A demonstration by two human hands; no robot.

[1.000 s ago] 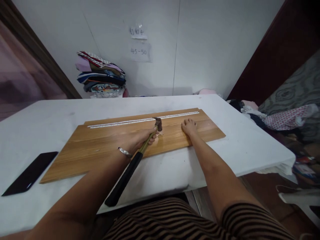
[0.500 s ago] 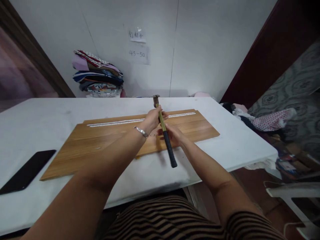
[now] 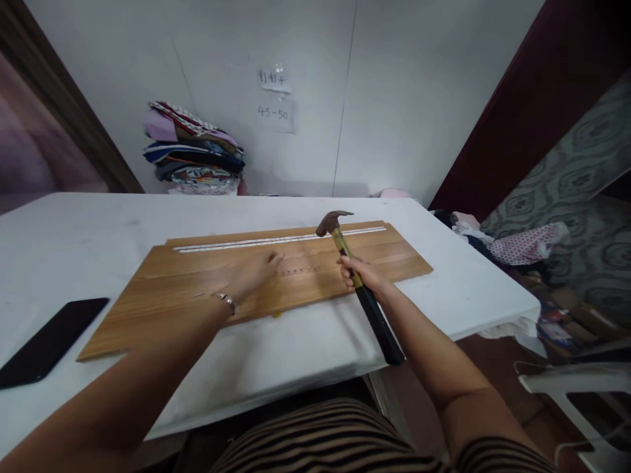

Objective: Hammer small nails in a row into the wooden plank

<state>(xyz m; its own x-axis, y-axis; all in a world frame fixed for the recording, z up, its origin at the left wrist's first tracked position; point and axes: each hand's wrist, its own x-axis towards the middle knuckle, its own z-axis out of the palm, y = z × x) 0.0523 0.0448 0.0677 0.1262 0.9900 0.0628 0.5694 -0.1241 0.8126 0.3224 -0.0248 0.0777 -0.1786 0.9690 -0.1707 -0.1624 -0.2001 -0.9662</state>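
Observation:
My right hand (image 3: 359, 272) is wrapped around the handle of a claw hammer (image 3: 374, 322), which has a rusty head, a yellowish upper handle and a black grip. The hammer tilts with its head up and away, above the board's right part. My left hand (image 3: 256, 270), with a bracelet at the wrist, is over the middle of the wooden board (image 3: 162, 289). Its fingers are drawn together, and what they hold, if anything, is too small to make out. Just right of those fingertips, a row of several small nails (image 3: 301, 270) stands in the board. One thin nail (image 3: 198, 295) lies near the bracelet.
Two white measuring strips (image 3: 236, 246) run along the board's far side. A black phone-like slab (image 3: 52, 335) lies on the white table (image 3: 123, 217) at left. Folded clothes (image 3: 197, 151) are stacked against the wall. A white chair (image 3: 582, 387) stands at lower right.
My hands, close together around the hammer before, have parted. The left has moved left and down to the board; the right has carried the hammer right, its head now turned sideways.

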